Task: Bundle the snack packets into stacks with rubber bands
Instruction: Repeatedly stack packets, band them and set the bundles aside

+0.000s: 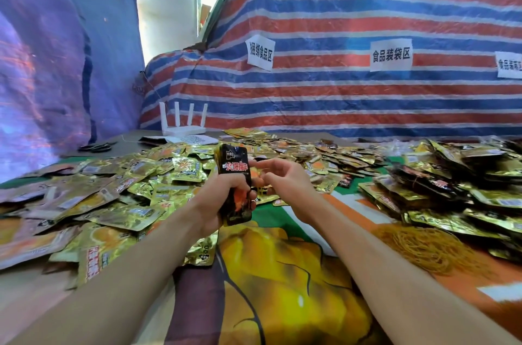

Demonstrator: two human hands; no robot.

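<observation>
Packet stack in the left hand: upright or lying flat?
Upright. The left hand grips the packet stack around its middle, its long side vertical, raised above the tablecloth.

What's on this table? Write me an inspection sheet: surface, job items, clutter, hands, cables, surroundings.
Surface: printed cloth over the table, largely covered by packets.
Job's things: stack of packets held upright; loose gold packets heaped left and right; rubber bands piled at the near right.
Clutter: scissors, router and papers at the far left.
Hands: left hand grips the stack; right hand is beside it with fingers bent, and no band can be made out.
Cables: nothing plainly seen.
Surroundings: striped tarpaulin behind, bearing paper labels; blue sheet on the left.
</observation>
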